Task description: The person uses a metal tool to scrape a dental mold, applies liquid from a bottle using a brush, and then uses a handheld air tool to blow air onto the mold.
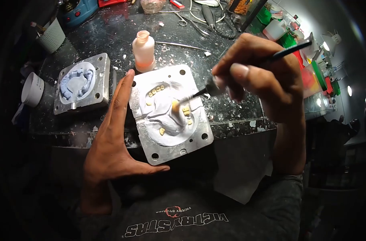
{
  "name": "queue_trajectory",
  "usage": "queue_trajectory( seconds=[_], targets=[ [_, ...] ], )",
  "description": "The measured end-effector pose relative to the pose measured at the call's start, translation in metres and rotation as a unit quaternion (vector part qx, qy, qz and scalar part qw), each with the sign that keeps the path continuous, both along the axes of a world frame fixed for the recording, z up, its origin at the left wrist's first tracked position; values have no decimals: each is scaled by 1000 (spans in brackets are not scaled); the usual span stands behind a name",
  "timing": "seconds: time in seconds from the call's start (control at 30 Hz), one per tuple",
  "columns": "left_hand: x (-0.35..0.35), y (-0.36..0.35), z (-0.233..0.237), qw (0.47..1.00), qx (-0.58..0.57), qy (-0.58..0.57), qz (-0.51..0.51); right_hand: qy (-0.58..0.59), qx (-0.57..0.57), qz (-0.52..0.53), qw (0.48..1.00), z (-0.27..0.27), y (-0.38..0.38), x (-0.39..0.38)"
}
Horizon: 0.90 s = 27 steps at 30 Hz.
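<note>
My left hand [112, 138] grips a metal denture flask half [199, 140] by its left edge, the thumb along the near edge and the fingers up the side. White plaster [169, 138] fills the flask, with several yellowish teeth [156, 90] set in its mould hollow. Between the thumb and fingers of my right hand [263, 74] is a slim dark brush [293, 48]. Its blurred bristle end reaches over the middle of the plaster; whether it touches cannot be told. Just behind the flask stands an uncapped bottle [143, 52] with pinkish liquid low inside.
To the left lies another flask half [104, 80] with a bluish-grey mould. A white tub [32, 89] and a cup of tools [52, 38] stand farther left. Scissors [183, 20], a corded handpiece [208, 18] and a thin metal rod [183, 45] lie behind on the speckled black bench [106, 34].
</note>
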<state>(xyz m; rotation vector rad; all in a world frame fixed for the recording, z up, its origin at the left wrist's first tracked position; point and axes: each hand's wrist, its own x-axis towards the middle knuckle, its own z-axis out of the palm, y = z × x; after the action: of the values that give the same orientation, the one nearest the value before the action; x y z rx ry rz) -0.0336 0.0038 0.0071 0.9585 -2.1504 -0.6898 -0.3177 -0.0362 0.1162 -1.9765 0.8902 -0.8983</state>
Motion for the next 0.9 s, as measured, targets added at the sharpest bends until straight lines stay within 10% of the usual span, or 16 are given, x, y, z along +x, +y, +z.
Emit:
queue_trajectory(
  seconds=[0.13,0.47,0.67,0.7,0.9],
  targets=[
    [-1,0,0,1000,2,12,9,30,-160,23,986,-19,8,3],
    [0,-2,-4,1000,-15,-4,0,3,-26,-4,1000,-19,34,-11],
    [0,-2,-2,1000,12,2,-9,75,-189,4,979,-26,31,3],
    [0,-1,-2,1000,8,10,-8,-98,-67,20,993,-36,27,2],
    [0,-3,-6,999,-22,25,-14,1,-121,25,992,-25,35,-15]
  ],
)
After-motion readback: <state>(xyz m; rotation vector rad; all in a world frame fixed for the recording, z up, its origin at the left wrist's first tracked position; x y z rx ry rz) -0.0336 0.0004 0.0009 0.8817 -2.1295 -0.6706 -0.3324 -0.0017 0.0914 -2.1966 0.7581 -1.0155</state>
